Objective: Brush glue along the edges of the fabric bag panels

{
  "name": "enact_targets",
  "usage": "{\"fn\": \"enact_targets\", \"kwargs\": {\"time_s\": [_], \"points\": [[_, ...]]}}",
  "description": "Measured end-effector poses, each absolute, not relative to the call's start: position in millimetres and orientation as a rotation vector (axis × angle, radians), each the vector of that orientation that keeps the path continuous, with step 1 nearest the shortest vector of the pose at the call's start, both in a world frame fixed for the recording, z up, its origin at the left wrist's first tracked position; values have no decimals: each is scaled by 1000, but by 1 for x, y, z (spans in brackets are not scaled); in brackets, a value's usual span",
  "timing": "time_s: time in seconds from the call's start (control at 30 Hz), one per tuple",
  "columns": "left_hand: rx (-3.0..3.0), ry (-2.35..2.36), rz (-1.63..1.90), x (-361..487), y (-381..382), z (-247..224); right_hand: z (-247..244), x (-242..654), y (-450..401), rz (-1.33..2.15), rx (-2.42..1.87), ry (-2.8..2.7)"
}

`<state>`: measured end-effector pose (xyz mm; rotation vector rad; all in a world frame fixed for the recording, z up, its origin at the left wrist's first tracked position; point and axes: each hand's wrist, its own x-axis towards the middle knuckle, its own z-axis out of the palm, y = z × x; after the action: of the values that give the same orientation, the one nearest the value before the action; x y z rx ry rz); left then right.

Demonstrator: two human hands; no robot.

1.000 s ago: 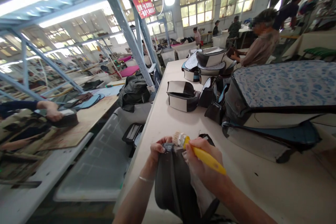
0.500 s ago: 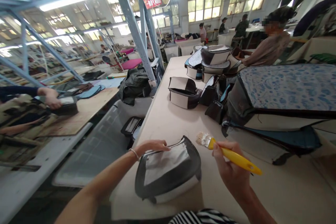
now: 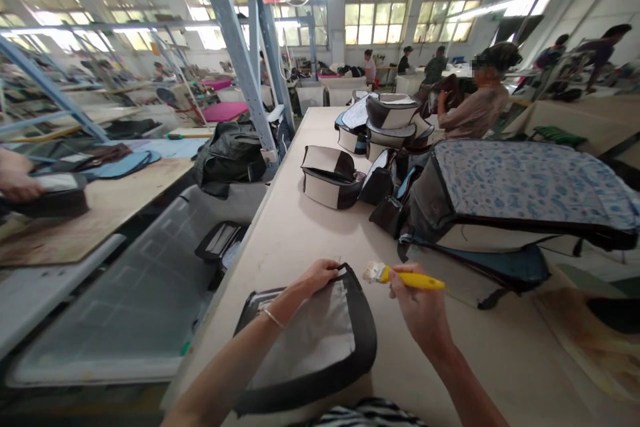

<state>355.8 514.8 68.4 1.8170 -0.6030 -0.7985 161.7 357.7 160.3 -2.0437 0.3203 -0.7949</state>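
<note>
A grey and white fabric case (image 3: 320, 340) with a dark border lies on the pale table (image 3: 280, 240) in front of me. My left hand (image 3: 320, 277) pinches its far edge near the upper right corner, and my forearm crosses over the case. My right hand (image 3: 417, 300) grips a yellow-handled brush (image 3: 413, 279) to the right of the case. The brush's bristles, coated in something whitish, point left, close to the case's corner and not touching it.
Ahead sits a two-tone case (image 3: 327, 177), with more stacked cases (image 3: 393, 113) behind. A large blue-patterned case (image 3: 530, 180) stands at right. A grey plastic bin (image 3: 135, 293) is left of the table. One person (image 3: 480, 103) works beyond; another person's hand (image 3: 17, 177) shows at far left.
My left hand has slid right along the far edge to the corner, and the case looks turned and flatter. The brush is now more level. The view has shifted.
</note>
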Motion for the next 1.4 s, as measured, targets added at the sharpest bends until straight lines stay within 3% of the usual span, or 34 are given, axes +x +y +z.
{"fn": "enact_targets", "kwargs": {"time_s": [0.3, 0.77, 0.9, 1.17, 1.4], "points": [[1685, -644, -875, 308, 509, 103, 145, 190, 369, -912, -2524, -3], [1713, -682, -819, 296, 495, 90, 147, 180, 356, -777, -2582, 2], [1706, -705, -800, 297, 492, 105, 153, 175, 345, -1053, -2490, 149], [1268, -580, -656, 311, 508, 185, 155, 169, 360, -1541, -2086, -5], [1350, -594, -651, 282, 509, 190, 148, 177, 384, -1614, -2072, -54]]}}
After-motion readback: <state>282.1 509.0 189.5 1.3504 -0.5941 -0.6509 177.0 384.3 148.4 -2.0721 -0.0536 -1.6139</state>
